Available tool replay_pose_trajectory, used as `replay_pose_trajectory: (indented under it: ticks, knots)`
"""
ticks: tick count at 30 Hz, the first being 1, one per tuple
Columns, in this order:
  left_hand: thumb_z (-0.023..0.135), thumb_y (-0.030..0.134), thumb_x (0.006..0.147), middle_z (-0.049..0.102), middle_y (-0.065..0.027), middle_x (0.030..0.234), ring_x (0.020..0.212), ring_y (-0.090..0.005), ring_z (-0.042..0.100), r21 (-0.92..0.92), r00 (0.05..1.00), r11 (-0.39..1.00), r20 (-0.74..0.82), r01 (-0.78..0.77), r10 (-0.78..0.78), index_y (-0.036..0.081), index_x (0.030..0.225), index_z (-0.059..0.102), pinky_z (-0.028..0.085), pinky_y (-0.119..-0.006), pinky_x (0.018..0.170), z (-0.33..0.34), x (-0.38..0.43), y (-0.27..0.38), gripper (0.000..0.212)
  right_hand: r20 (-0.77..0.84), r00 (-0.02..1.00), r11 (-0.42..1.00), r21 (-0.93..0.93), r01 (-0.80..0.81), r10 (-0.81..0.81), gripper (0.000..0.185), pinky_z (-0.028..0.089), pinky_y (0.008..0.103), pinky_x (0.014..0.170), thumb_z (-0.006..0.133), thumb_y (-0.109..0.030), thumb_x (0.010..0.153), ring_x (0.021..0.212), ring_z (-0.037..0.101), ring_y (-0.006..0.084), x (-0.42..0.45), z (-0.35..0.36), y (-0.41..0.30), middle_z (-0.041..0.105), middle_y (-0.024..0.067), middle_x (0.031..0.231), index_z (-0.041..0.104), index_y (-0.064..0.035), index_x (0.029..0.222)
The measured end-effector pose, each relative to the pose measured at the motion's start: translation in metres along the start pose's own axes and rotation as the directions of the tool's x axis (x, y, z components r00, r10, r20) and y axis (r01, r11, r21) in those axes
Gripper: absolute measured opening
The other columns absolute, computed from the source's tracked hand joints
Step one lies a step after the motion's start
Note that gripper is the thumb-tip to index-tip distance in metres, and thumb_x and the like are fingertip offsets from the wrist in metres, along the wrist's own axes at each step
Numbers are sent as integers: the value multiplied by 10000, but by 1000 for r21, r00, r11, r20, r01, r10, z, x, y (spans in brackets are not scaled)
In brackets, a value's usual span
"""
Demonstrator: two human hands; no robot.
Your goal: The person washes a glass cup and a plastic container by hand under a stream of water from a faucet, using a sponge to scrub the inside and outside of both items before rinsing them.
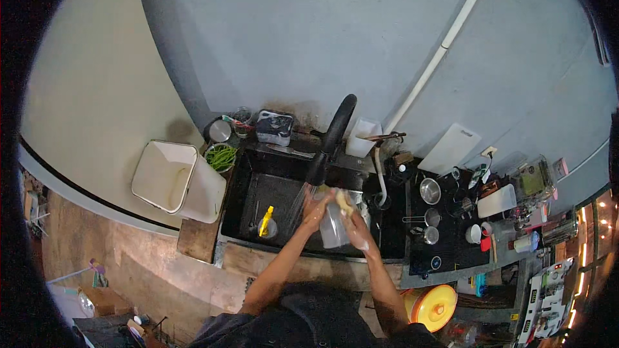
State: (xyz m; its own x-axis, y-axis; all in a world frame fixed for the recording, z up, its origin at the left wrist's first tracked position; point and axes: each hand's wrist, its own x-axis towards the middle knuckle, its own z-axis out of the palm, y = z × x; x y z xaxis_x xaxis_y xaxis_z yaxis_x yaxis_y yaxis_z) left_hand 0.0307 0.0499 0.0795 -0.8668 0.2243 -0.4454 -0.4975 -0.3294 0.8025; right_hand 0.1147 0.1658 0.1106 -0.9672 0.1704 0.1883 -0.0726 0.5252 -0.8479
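Over the black sink (271,188), my left hand (315,210) holds a clear plastic container (333,232) near its upper end. My right hand (357,229) has a pale yellow sponge (344,201) in its fingers, against the container's right side; white suds show on that wrist. Water sprays from the black faucet (325,159) just left of the container, by my left hand. A small container with a yellow top (266,222) stands in the sink's left part.
Left of the sink stands a tall white bin (203,188), near a bowl of green vegetables (221,156). Behind the sink are a knife (290,151) and a white holder (362,137). Metal cups and a bowl (430,191) lie at right. A yellow-lidded container (437,308) is below the counter.
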Motion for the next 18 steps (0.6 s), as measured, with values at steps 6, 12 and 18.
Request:
replay_pose_trajectory:
  ticks: [6, 12, 18]
  knots:
    - [820, 371, 743, 537, -140, 1290, 1173, -251, 517, -8, 991, 1000, 137, -1, 2, 128, 1495, 197, 463, -399, 934, -15, 15, -17, 1006, -77, 924, 924, -51, -378, 374, 572, 481, 442, 869, 338, -466, 1019, 1030, 616, 428, 50, 14, -7, 651, 268, 1052, 622, 19, 1127]
    - [822, 416, 732, 516, -164, 1267, 1129, -270, 531, -163, 979, 977, -172, -140, 112, 133, 1436, 280, 466, -425, 930, -64, 36, -28, 933, 343, 767, 829, -371, -419, 542, 480, 495, 461, 866, 424, -409, 988, 1029, 597, 481, 4, 14, -27, 645, 292, 1041, 656, 4, 1067]
    - [662, 434, 882, 508, -116, 1308, 1167, -232, 516, -258, 986, 960, 92, -111, 139, 85, 1406, 385, 428, -375, 991, -58, 24, -48, 688, 400, 913, 992, -58, 110, -78, 475, 281, 382, 1146, 557, -190, 923, 1419, 281, 359, 26, 29, -16, 286, 220, 1520, 485, -46, 1370]
